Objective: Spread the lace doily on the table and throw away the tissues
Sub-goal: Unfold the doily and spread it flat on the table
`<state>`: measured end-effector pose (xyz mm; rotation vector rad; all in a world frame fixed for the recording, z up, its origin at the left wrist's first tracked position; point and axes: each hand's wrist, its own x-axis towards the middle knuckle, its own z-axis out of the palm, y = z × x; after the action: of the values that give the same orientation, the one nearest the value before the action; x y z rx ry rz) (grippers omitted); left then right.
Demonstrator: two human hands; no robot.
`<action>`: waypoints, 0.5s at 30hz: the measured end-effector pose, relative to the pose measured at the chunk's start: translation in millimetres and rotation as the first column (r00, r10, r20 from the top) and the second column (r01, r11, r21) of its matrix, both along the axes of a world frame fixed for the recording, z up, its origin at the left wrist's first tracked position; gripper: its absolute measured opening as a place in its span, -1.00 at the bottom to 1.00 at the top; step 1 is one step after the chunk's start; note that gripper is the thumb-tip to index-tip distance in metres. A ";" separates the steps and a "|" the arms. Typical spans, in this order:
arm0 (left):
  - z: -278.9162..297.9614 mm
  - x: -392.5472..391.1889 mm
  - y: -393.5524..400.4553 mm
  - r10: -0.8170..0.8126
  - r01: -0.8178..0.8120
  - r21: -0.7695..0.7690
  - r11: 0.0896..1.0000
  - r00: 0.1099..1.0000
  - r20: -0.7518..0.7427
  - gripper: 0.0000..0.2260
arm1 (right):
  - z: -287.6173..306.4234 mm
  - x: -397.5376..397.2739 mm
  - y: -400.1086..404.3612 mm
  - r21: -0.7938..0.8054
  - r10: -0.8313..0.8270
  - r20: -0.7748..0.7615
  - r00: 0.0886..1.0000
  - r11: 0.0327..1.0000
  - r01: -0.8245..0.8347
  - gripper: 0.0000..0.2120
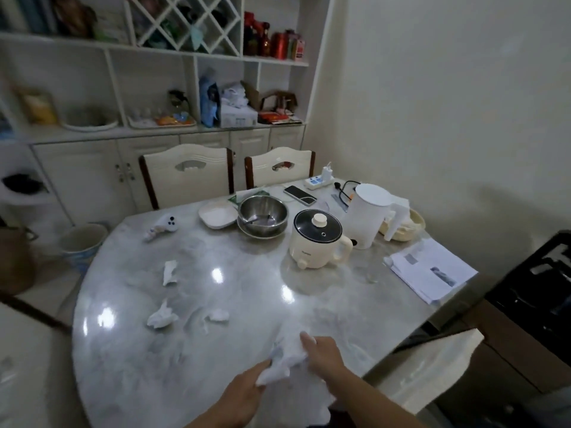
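Note:
A white lace doily (285, 359) lies bunched at the near edge of the grey marble table (247, 288). My left hand (247, 393) pinches its near corner, and my right hand (324, 356) grips its far side. Three crumpled white tissues lie on the table's left half: one tissue (169, 272) further back, a second tissue (161, 316) nearer, and a third tissue (217, 315) just right of it. A waste bin (82, 242) stands on the floor off the table's left edge.
At the back of the table stand a cream electric pot (318, 239), a white kettle (369, 216), steel bowls (262, 216), a white dish (217, 214), a phone (299, 194) and a power strip (318, 182). Papers (429, 270) lie at right, a small white device (162, 228) at left. Two chairs stand behind.

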<state>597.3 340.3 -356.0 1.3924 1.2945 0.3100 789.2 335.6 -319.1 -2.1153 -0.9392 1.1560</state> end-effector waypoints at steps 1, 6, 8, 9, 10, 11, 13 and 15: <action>1.0 10.7 4.0 0.014 -0.013 0.038 0.999 1.000 -0.018 -0.58 | -3.6 7.5 7.8 -0.011 -0.026 -0.030 0.999 1.000 0.026 -0.57; 11.5 47.2 14.6 0.202 -0.199 0.052 0.979 0.976 -0.075 -0.82 | -23.0 56.9 30.8 0.020 -0.015 -0.073 0.997 1.000 0.016 -0.62; 9.3 60.5 29.0 0.294 -0.292 0.034 0.956 0.950 -0.102 -0.76 | -27.9 78.3 36.1 -0.025 0.011 -0.083 0.996 1.000 -0.013 -0.72; 9.9 66.6 36.2 0.323 -0.323 0.025 0.946 0.939 -0.121 -0.70 | -29.7 88.5 38.1 -0.051 0.007 -0.092 0.996 0.999 -0.012 -0.79; 9.9 72.3 44.2 0.353 -0.353 0.024 0.935 0.927 -0.131 -0.66 | -31.5 98.7 38.6 -0.080 0.008 -0.100 0.995 0.997 -0.016 -0.85; 9.0 76.6 51.7 0.365 -0.365 0.022 0.931 0.922 -0.131 -0.65 | -34.4 108.3 38.1 -0.102 0.015 -0.098 0.995 0.994 -0.025 -0.88; 9.0 85.9 66.5 0.397 -0.397 0.019 0.918 0.912 -0.107 -0.65 | -41.4 127.3 34.9 -0.147 0.040 -0.097 0.994 0.988 -0.054 -0.93; 11.2 93.9 82.2 0.486 -0.486 -0.003 0.874 0.873 -0.040 -0.67 | -54.9 140.4 32.2 -0.215 0.058 -0.130 0.990 0.973 -0.085 -0.93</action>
<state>691.2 422.5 -344.8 1.0452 1.6708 0.6165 929.6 367.8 -374.0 -2.1665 -0.8710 1.4694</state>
